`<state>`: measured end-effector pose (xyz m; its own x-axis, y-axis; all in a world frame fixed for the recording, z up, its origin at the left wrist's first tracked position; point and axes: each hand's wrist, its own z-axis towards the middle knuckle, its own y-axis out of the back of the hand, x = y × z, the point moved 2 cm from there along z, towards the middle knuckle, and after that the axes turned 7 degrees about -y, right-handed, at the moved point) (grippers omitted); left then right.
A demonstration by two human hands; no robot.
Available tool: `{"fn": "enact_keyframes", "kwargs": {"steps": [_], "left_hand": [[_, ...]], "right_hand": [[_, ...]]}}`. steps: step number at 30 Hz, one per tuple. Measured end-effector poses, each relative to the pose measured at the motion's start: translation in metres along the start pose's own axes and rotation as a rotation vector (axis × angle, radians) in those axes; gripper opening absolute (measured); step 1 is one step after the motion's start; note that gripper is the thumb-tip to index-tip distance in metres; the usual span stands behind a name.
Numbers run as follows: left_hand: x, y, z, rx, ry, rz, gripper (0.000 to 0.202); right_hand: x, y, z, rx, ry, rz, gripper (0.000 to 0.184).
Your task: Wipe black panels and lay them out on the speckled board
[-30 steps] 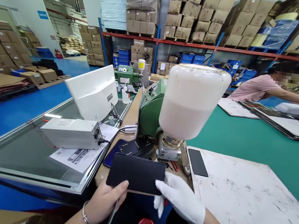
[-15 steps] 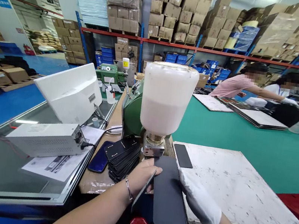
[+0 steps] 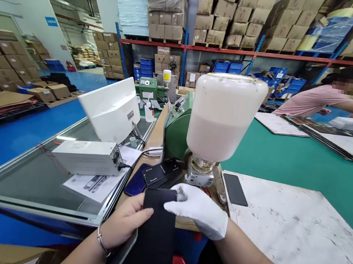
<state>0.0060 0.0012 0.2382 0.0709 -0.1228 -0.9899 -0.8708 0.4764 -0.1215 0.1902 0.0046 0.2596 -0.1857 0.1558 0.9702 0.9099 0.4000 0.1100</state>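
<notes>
My bare left hand [image 3: 123, 224] grips a long black flat panel [image 3: 156, 231] along its left edge, thumb on top. My right hand [image 3: 199, 209], in a white glove, is closed over the panel's far end, pinching it just below the metal nozzle [image 3: 199, 175] of a machine. That machine carries a big white translucent jar [image 3: 224, 115], about half full of white liquid. A stack of black panels [image 3: 161, 175] lies fanned just left of the nozzle. One small black panel [image 3: 235, 189] rests on the stained white board [image 3: 298, 231] to the right.
A dark blue phone [image 3: 136, 184] lies beside the stack. Left of it stand a grey power unit [image 3: 87, 157], papers and a white monitor [image 3: 109, 110] on a glass-topped frame. Two people work at the green table [image 3: 292, 161] at the back right. Shelves of cartons fill the background.
The panel has come back toward me, its near end now over the table edge. My gloved right hand moved from its right side up onto its far end. My head turned back left.
</notes>
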Motion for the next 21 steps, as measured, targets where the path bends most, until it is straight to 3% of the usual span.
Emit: {"fn": "enact_keyframes", "kwargs": {"steps": [4,8,10,12,17,21], "left_hand": [[0.013,-0.018,0.009,0.188,-0.015,0.141,0.020],[0.039,-0.038,0.022,0.459,0.082,0.242,0.016],[0.049,-0.047,0.030,0.527,0.128,0.241,0.016],[0.051,-0.056,0.041,0.470,0.124,0.185,0.013],[0.033,-0.086,0.073,0.244,0.081,-0.135,0.020],[0.024,-0.097,0.086,0.191,0.085,-0.199,0.033]], "right_hand": [[-0.014,0.013,-0.010,-0.069,-0.107,-0.175,0.018],[-0.039,0.038,-0.035,-0.273,-0.143,-0.085,0.015],[-0.052,0.055,-0.051,-0.404,-0.141,0.038,0.018],[-0.063,0.070,-0.067,-0.444,-0.113,0.197,0.018],[-0.073,0.096,-0.094,-0.353,-0.054,0.502,0.027],[-0.073,0.107,-0.094,-0.432,-0.073,0.558,0.014]]}}
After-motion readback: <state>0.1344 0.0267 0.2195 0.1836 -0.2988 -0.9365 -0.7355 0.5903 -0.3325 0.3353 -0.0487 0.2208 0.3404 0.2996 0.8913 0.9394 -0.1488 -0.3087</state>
